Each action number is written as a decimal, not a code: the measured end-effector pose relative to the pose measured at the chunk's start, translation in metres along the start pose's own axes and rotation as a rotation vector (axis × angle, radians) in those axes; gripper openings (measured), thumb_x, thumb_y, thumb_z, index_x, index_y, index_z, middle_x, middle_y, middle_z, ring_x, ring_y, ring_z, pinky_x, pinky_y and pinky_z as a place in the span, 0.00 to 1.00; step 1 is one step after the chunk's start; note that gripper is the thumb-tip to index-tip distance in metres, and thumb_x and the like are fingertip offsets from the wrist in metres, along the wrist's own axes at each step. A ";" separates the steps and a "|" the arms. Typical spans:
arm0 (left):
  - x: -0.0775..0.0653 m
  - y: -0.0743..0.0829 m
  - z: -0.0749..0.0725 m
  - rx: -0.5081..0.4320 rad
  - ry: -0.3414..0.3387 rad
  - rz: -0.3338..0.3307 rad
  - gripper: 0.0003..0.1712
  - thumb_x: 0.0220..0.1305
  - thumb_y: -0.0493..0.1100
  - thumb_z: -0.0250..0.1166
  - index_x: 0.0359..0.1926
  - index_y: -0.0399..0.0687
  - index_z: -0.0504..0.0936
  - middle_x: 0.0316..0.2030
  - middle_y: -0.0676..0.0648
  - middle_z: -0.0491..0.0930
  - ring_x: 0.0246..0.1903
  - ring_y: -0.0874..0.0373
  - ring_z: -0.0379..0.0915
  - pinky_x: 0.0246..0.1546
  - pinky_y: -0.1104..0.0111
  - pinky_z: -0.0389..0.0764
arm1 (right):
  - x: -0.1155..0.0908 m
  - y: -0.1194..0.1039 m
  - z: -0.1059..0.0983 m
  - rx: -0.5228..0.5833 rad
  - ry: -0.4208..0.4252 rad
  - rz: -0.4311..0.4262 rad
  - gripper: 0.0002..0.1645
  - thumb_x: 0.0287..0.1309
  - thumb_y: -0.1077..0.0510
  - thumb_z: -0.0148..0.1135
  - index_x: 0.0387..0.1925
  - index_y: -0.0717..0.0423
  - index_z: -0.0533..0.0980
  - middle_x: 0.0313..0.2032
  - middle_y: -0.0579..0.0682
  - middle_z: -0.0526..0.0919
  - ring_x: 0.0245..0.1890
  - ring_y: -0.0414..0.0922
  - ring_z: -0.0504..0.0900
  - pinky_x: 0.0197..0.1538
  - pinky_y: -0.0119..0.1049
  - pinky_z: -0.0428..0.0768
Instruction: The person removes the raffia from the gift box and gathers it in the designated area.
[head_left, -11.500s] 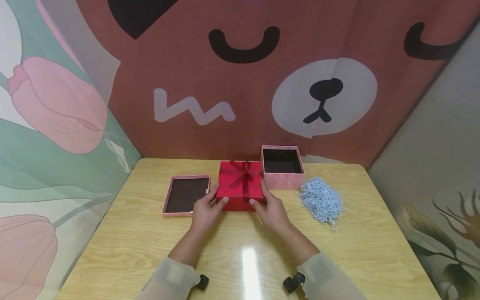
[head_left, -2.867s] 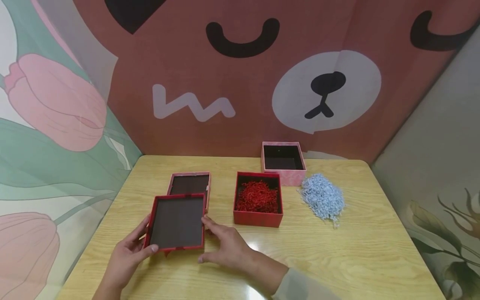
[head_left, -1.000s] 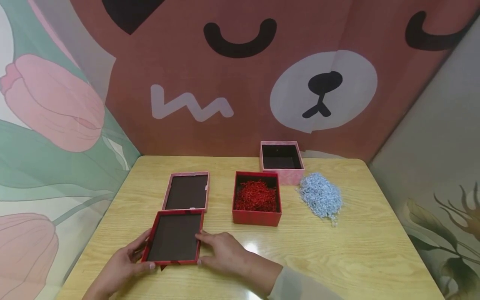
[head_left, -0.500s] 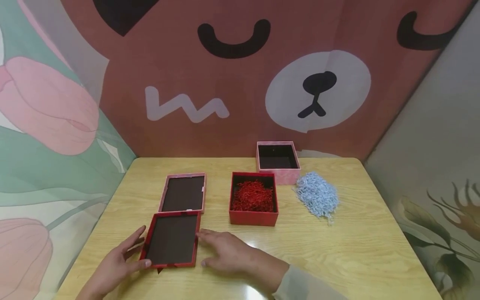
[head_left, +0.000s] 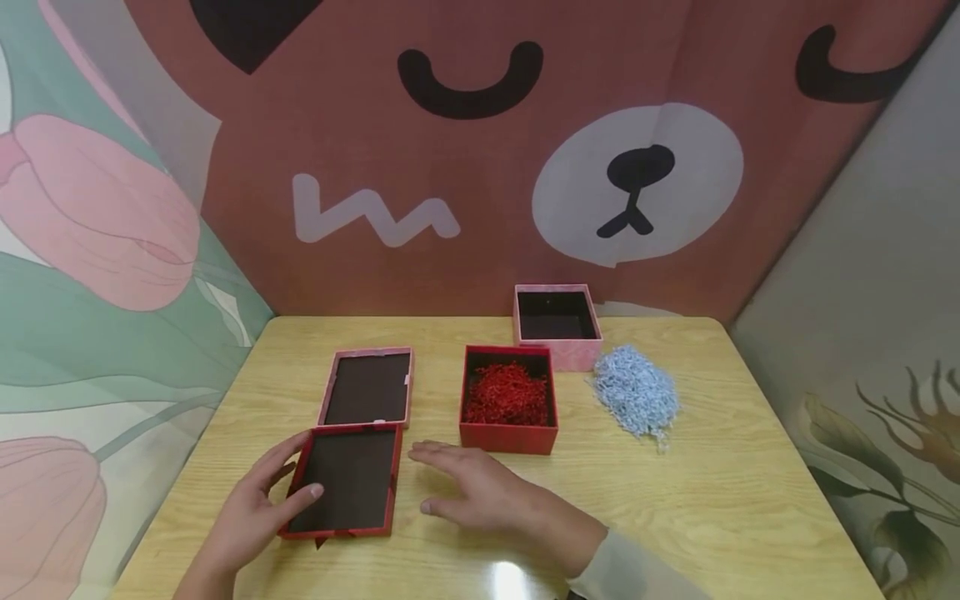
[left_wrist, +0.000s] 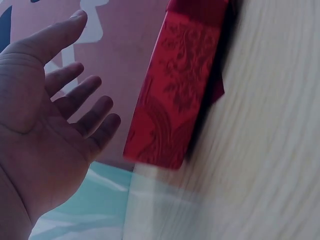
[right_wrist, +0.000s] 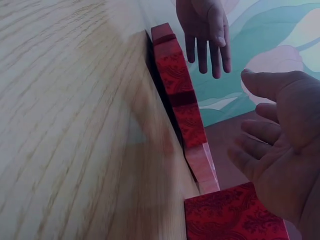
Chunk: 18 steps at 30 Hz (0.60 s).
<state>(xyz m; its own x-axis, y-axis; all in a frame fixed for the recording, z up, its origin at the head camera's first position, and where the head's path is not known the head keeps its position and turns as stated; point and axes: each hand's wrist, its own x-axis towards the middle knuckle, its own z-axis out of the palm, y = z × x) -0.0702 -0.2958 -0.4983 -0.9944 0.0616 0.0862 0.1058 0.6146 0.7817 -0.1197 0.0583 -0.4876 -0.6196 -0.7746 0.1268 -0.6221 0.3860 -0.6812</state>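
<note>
The red lid (head_left: 345,483) lies inside-up at the table's front left, its dark inner face showing. Part of its ribbon pokes out beneath the front edge. Over the lid's left side hovers my left hand (head_left: 247,512), fingers spread; in the left wrist view the palm of the left hand (left_wrist: 55,120) is apart from the lid's patterned side (left_wrist: 175,85). My right hand (head_left: 483,492) holds nothing, fingers extended between the lid and the red box (head_left: 507,439). Red shredded paper (head_left: 506,396) fills much of that box. The right wrist view also shows both hands off the lid (right_wrist: 182,95).
Just behind the red lid lies a pink lid (head_left: 370,389), also inside-up. A pink box (head_left: 564,354) with a dark interior stands at the back, close behind the red box. Right of it sits a heap of light blue shredded paper (head_left: 636,390).
The red box, covered and held in both hands at first, now stands uncovered farther right. Its lid was turned over and set down front left; both hands have just come off it.
</note>
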 end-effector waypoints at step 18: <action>0.021 0.023 0.030 -0.087 -0.047 0.076 0.41 0.63 0.50 0.76 0.74 0.73 0.69 0.72 0.56 0.69 0.72 0.65 0.58 0.63 0.88 0.55 | -0.017 0.002 -0.024 0.098 0.146 -0.012 0.37 0.68 0.48 0.69 0.75 0.42 0.69 0.70 0.43 0.75 0.70 0.44 0.73 0.71 0.45 0.72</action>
<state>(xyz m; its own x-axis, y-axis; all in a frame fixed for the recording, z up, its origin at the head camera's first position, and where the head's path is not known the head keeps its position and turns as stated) -0.0891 -0.2566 -0.4970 -0.9824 0.1437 0.1197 0.1789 0.5361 0.8250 -0.1215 0.0837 -0.4738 -0.6795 -0.6954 0.2338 -0.5847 0.3208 -0.7451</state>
